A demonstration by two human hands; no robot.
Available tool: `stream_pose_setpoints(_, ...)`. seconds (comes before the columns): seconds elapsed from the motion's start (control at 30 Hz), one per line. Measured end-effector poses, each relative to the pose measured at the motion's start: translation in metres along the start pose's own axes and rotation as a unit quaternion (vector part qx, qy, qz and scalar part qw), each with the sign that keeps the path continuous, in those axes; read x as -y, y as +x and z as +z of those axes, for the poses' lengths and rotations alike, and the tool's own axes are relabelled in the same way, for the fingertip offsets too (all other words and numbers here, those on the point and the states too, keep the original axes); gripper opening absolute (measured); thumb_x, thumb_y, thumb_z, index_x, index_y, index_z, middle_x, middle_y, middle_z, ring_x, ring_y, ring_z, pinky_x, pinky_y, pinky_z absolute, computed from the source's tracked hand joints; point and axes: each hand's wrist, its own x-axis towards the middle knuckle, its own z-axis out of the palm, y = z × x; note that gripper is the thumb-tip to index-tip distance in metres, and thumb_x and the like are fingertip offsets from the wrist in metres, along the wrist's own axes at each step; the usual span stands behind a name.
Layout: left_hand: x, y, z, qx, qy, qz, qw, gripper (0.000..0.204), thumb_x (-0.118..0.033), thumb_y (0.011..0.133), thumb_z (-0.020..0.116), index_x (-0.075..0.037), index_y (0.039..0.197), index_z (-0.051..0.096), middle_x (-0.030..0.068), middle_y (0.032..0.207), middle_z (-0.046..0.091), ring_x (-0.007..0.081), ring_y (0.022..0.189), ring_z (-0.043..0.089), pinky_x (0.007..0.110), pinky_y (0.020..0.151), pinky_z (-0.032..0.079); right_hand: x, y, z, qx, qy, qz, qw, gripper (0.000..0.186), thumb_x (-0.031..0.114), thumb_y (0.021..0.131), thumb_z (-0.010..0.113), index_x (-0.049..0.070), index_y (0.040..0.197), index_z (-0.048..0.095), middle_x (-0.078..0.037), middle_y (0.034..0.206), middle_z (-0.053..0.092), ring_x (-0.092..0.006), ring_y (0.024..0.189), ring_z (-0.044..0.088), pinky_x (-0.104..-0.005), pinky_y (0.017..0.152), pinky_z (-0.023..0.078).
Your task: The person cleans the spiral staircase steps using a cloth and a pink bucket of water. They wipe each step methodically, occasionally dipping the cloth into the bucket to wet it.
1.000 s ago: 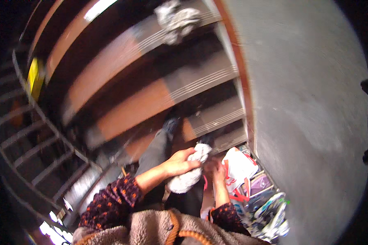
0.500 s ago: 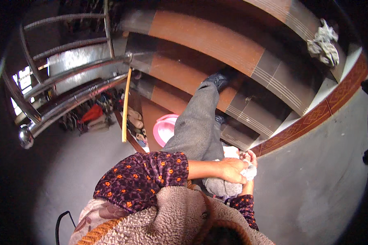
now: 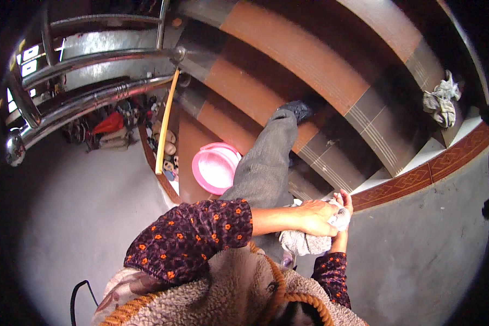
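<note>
Both of my hands are together on a rumpled cloth, grey-white and damp-looking. My left hand (image 3: 314,217) reaches across from the left, its fingers closed over the bunched part. A grey fold of the cloth (image 3: 305,243) hangs below it. My right hand (image 3: 344,205) comes up from below on the far side, with its fingers curled around a white bunched end at the wall side. The left hand hides part of the right palm. Beneath the hands are my grey trouser legs (image 3: 263,168), one dark shoe (image 3: 298,110) resting on a stair.
Brown tiled stairs (image 3: 288,49) curve ahead. A pink bucket (image 3: 194,168) stands left of my leg. Beside it a yellow pole (image 3: 167,122) leans by the metal railing (image 3: 98,103). Another grey-white cloth (image 3: 443,103) lies on a stair at right, near the grey wall (image 3: 407,244).
My view has turned, so the bucket shows more fully and the stair cloth sits lower. Both hands, still on the cloth, appear slightly further right and higher.
</note>
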Motion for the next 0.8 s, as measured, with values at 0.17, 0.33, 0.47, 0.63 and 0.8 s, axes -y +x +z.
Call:
stream_pose_setpoints(0.17,0.025,-0.022,-0.032,-0.02,-0.113,0.042,0.993,0.056,-0.041,0.076,0.072,0.001,0.113,0.064,0.0222,0.108,0.068,0.0354,0.1,0.066,0.042,0.085,0.052,-0.014,-0.001,-0.001,-0.026,-0.101,-0.061,0.993,0.031,0.011,0.095,0.065,0.005,0.125,0.06,-0.005,0.104,0.068,-0.0109,0.084,0.062,-0.0234,0.068,0.051)
stream_pose_setpoints(0.33,0.112,-0.161,-0.105,-0.22,-0.411,0.054,0.883,0.037,-0.014,0.092,0.063,-0.001,0.126,0.06,0.0094,0.122,0.065,0.0198,0.112,0.062,0.034,0.1,0.049,-0.03,-0.032,-0.019,-0.034,-0.212,-0.058,0.975,0.031,0.016,0.096,0.063,0.005,0.126,0.059,-0.003,0.098,0.066,-0.0082,0.075,0.06,-0.0225,0.055,0.049)
stream_pose_setpoints(0.47,0.182,-0.285,-0.109,-0.494,-0.333,-0.112,0.795,0.052,-0.016,0.076,0.073,0.002,0.122,0.055,0.0127,0.111,0.065,0.0232,0.098,0.066,0.035,0.091,0.053,-0.04,-0.044,-0.034,-0.021,-0.248,0.032,0.968,0.029,0.02,0.097,0.061,0.008,0.124,0.058,0.0,0.097,0.066,-0.0091,0.076,0.06,-0.0281,0.058,0.054)
stream_pose_setpoints(0.63,0.299,-0.32,-0.086,-0.543,-0.115,-0.37,0.745,0.07,-0.017,0.073,0.076,-0.006,0.136,0.047,0.0168,0.12,0.059,0.0322,0.112,0.06,0.041,0.092,0.052,-0.039,-0.023,-0.025,-0.002,-0.256,0.005,0.967,0.027,0.013,0.096,0.062,0.006,0.122,0.059,-0.002,0.095,0.067,-0.0093,0.072,0.061,-0.0256,0.058,0.052)
stream_pose_setpoints(0.8,0.419,-0.251,-0.063,-0.551,-0.475,-0.286,0.623,0.022,-0.011,0.083,0.074,-0.001,0.102,0.069,0.007,0.092,0.07,0.0205,0.076,0.067,0.035,0.069,0.055,-0.022,-0.005,0.004,0.031,-0.252,-0.019,0.967,0.027,0.008,0.096,0.061,0.001,0.121,0.059,-0.005,0.097,0.067,-0.0112,0.078,0.064,-0.0225,0.065,0.053)
